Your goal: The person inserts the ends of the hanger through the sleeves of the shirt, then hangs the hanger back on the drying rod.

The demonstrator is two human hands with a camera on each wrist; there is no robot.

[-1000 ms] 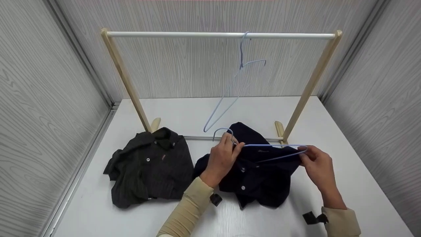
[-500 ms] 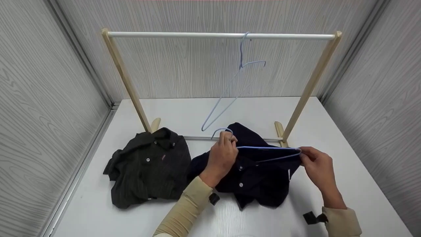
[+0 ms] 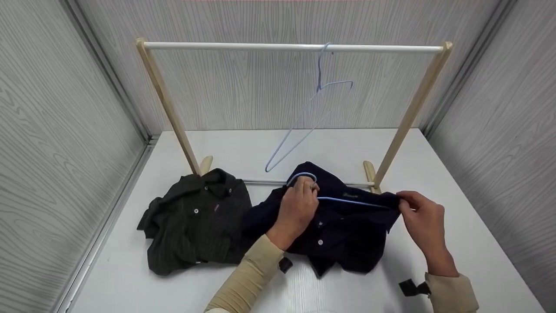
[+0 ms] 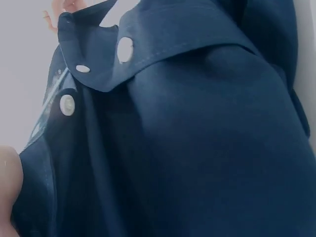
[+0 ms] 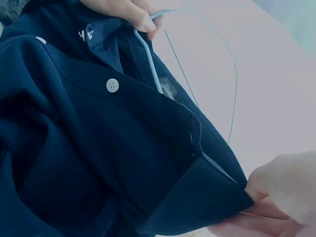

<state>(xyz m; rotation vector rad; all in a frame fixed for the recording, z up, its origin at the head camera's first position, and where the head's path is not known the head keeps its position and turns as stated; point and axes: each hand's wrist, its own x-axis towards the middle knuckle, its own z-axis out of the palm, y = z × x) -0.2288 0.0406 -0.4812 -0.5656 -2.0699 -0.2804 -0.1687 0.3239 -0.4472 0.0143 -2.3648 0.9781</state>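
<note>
My left hand [image 3: 297, 206] grips a light blue wire hanger [image 3: 347, 201] just below its hook, over a navy blue button shirt [image 3: 343, 234]. One arm of the hanger runs right, into the shirt's shoulder. At that far corner my right hand [image 3: 423, 219] pinches the cloth between thumb and fingers. The right wrist view shows the hanger arm [image 5: 150, 61] going in behind the buttoned front, its tip hidden by fabric. White buttons [image 4: 125, 50] and the collar fill much of the left wrist view.
A dark grey-green shirt [image 3: 200, 230] lies on the left of the white table [image 3: 117, 269], touching the navy one. Behind stands a rack with a white rail [image 3: 239, 45] and wooden legs [image 3: 169, 108]. Another blue hanger [image 3: 289, 139] hangs from the rail.
The hanger's right arm has slid into the shirt's shoulder, and its end is now covered. My left hand has shifted slightly right with the hook; my right hand now pinches cloth at the corner.
</note>
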